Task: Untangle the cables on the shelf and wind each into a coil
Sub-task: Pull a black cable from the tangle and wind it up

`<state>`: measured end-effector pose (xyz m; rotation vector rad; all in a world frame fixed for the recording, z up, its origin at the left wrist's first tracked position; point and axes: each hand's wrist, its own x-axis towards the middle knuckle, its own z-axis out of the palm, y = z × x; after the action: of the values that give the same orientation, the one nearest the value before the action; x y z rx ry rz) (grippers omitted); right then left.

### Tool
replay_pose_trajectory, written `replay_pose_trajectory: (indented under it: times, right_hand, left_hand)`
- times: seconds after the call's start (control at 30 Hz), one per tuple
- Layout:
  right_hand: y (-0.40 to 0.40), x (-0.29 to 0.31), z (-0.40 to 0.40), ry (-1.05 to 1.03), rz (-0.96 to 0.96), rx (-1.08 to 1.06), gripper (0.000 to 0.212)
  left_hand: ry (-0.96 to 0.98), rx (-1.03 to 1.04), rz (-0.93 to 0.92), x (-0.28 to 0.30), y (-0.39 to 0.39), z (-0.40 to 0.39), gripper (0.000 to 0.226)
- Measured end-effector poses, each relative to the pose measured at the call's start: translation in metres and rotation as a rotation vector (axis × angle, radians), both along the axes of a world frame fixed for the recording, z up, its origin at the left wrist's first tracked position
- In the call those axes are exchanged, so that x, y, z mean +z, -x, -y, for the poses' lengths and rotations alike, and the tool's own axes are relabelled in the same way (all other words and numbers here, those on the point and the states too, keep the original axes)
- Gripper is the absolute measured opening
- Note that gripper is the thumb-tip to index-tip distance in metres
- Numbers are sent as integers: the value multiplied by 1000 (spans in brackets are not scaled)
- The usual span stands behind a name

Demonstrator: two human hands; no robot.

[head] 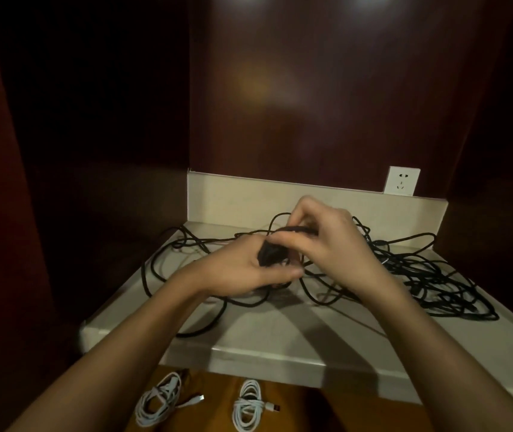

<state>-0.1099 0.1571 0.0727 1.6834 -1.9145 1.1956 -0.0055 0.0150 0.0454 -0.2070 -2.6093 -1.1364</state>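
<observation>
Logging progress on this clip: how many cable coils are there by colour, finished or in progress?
White coils, on the surface below the shelf: 2
Black coil, partly wound, held in the left hand while the right hand feeds it: 1
Total: 3

Black cables (420, 275); cream shelf (280, 335); white coiled cables (247, 403); white socket (402, 181)

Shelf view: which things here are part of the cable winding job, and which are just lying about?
Part of the job:
black cables tangled on the shelf
small black coil held by left hand and right hand

Lying about:
two white coiled cables below
wall socket
</observation>
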Motion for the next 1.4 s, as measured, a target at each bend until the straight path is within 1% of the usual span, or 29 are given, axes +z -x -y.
replay_pose_trajectory:
  times: [0.03,0.07,0.1,0.13,0.2,0.23,0.27,0.3,0.37,0.43,0.53,0.6,0.7,0.77,0.83,0.97,1.03,1.1,1.17,1.27,1.33,1.37,1.4]
  right_hand:
    - [-2,4,-1,-14,68,-3,34]
    - [-2,8,-1,-36,129,9,33]
    - [-2,9,-1,-50,204,48,30]
    - [-1,9,0,-49,307,109,25]
    - [4,2,3,-1,539,243,12]
    - [6,-3,4,29,621,287,8]
    - [8,-9,6,48,665,299,8]
    - [8,-14,7,56,675,288,8]
    - [7,-23,10,49,649,238,9]
    - [7,-28,13,73,647,208,11]
    - [9,-29,14,150,691,230,12]
    - [9,-28,15,189,703,240,9]
    - [11,-27,17,153,668,239,5]
    - [14,-30,18,98,678,264,3]
    - [16,-37,18,54,664,279,5]
    - [22,-45,20,-22,636,242,22]
    - [32,-45,26,-106,571,131,18]
    - [46,-49,33,-234,392,-57,3]
    - [61,-58,39,-314,255,-206,9]
    - [78,-59,44,-318,108,-428,12]
    - [82,-53,46,-303,-46,-608,11]
    - [78,-48,47,-272,-92,-644,13]
    - [74,-44,49,-239,-100,-621,14]
  left_hand:
    - [-13,-14,19,2,-3,-1,15]
    - [-53,-16,17,3,-5,-2,14]
    - [-122,-2,-1,3,-6,-1,20]
    - [-221,21,-20,3,-6,0,23]
    - [-481,21,-54,1,-4,6,24]
    - [-607,-2,-68,-1,-2,7,30]
    - [-718,-22,-70,-3,-1,7,36]
    - [-804,-32,-68,-4,1,6,38]
    - [-931,-26,-86,-5,4,2,32]
    - [-1014,5,-127,-2,6,-2,31]
    - [-1138,38,-185,4,8,-3,31]
    - [-1185,15,-193,11,8,-4,36]
    - [-1264,-188,-158,22,3,-10,49]
    - [-1307,-270,-174,27,1,-11,53]
    - [-1316,-280,-225,31,2,-9,50]
    - [-1365,-244,-310,32,8,-4,35]
    - [-1382,-195,-360,34,11,-3,24]
    - [-1426,-194,-440,39,12,-1,15]
    - [-1451,-241,-519,46,12,0,10]
    - [-1444,-275,-621,53,10,-2,8]
    - [-1438,-235,-686,51,12,-5,8]
    - [-1423,-181,-723,49,14,-5,10]
    - [-1402,-108,-760,47,16,-4,14]
